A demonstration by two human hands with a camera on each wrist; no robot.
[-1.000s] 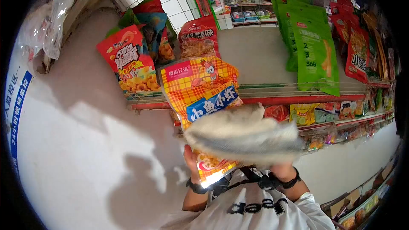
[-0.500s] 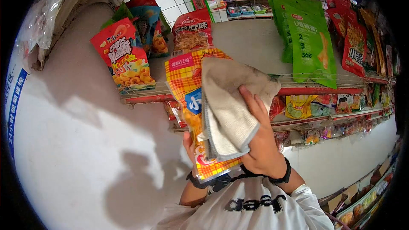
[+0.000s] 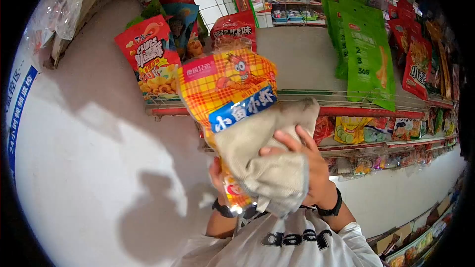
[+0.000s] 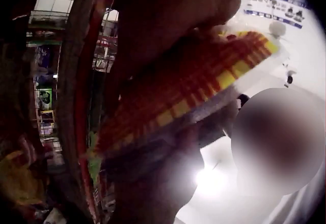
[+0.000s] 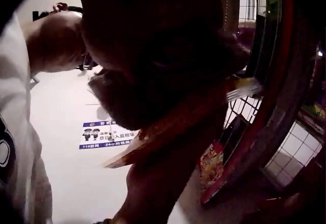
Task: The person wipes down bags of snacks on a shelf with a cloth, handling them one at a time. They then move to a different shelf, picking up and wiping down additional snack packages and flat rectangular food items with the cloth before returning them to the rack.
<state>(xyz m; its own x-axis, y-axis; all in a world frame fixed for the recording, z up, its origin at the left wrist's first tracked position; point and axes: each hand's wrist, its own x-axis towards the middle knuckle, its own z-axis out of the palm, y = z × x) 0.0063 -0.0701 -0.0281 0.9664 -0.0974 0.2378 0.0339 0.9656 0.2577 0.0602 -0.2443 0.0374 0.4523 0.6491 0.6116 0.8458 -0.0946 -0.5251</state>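
A yellow-and-red checked snack bag [image 3: 232, 76] with a cartoon shrimp and a blue label is held up in front of the shelf. My left hand [image 3: 216, 175] grips its lower left edge, the fingers mostly hidden behind it. A grey-beige cloth [image 3: 257, 148] lies bunched over the bag's lower front. My right hand [image 3: 314, 168] holds the cloth against the bag, fingers bent over the folds; the thumb is hidden. In the left wrist view the checked bag [image 4: 188, 91] shows nearly edge-on between both hands. The right wrist view is dark, with the bag [image 5: 168, 127] slanting across it.
Behind the bag runs a shelf with a red front rail [image 3: 356, 112]. Red crisps bags [image 3: 148, 54] stand at its left end, another red bag [image 3: 235, 32] in the middle, green packets [image 3: 368, 59] at the right. More packets [image 3: 354, 128] fill the lower tier. A white wall lies left.
The right hand has swept the cloth about the bag's front, drawing it down and bunching it, so the shrimp picture shows again. The left hand keeps its grip on the bag.
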